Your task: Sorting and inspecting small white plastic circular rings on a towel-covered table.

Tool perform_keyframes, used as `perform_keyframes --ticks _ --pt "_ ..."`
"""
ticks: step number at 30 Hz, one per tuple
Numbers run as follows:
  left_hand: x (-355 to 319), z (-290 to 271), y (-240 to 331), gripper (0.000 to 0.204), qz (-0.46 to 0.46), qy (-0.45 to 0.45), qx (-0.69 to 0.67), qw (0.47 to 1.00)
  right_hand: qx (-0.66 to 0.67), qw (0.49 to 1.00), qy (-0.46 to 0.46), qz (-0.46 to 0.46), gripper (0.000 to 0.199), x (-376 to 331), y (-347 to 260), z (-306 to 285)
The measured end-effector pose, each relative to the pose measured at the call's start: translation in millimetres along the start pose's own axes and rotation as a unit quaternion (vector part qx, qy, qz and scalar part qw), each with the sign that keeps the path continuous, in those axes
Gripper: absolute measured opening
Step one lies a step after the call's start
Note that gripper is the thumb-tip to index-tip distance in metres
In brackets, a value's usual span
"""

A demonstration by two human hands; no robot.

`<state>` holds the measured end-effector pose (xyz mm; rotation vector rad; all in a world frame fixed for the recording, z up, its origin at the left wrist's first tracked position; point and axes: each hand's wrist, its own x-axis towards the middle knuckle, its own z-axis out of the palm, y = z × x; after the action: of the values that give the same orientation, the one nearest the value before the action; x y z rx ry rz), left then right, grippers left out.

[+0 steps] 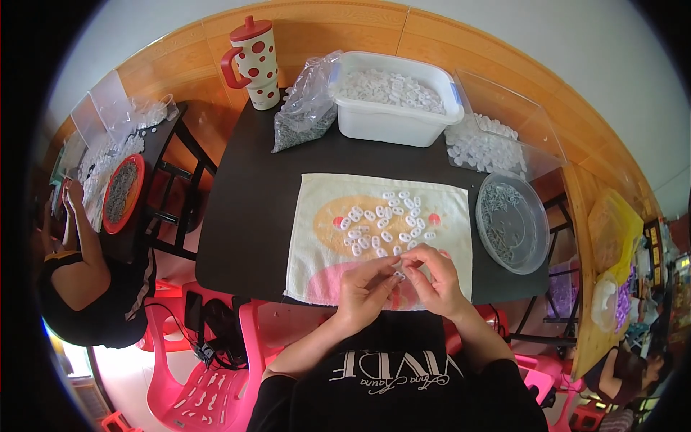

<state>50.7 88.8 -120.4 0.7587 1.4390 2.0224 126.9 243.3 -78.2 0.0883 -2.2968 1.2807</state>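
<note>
On a black table point(245, 223), over a towel point(304, 230), left hand point(366, 291) and right hand point(437, 281) pinch a white plastic piece point(399, 275); dozens of loose pieces point(386, 236) lie beyond, finished or not I cannot tell; the tub point(392, 128) looks well stocked

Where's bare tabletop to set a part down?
Biggest patch: dark table, left of the towel, in front of the tumbler and bag. A thinner strip runs between towel and white tub. Crowded: back row from tumbler to clear bin, right side by the round tray, and towel's middle, with white pieces, left hand, right hand.
</note>
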Motion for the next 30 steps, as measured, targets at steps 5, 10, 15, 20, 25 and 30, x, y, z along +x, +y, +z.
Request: perform_keyframes --ticks 5,10,15,20,25,30 --pt "-1 0 -3 0.034 0.021 0.007 0.014 1.0 -0.036 0.999 0.012 -0.036 0.021 -1 3 5" --pt "0 2 -7 0.031 0.02 0.011 -0.002 1.0 -0.063 0.995 0.032 -0.072 0.019 -1 6 9" --pt "-1 -2 -2 0.026 -0.001 0.028 0.063 0.998 -0.049 0.997 0.053 -0.032 0.019 -3 4 10" --pt "3 1 -1 0.025 0.028 0.014 0.015 0.999 -0.095 0.992 0.051 -0.067 0.028 -6 8 -22" --pt "3 -3 -4 0.025 0.029 0.005 -0.021 0.999 -0.218 0.944 0.228 0.102 0.012 -28 41 -136" --pt "5 0 -3 0.024 0.013 0.02 -0.026 0.999 -0.255 0.923 0.177 0.226 0.016 -57 53 -191"
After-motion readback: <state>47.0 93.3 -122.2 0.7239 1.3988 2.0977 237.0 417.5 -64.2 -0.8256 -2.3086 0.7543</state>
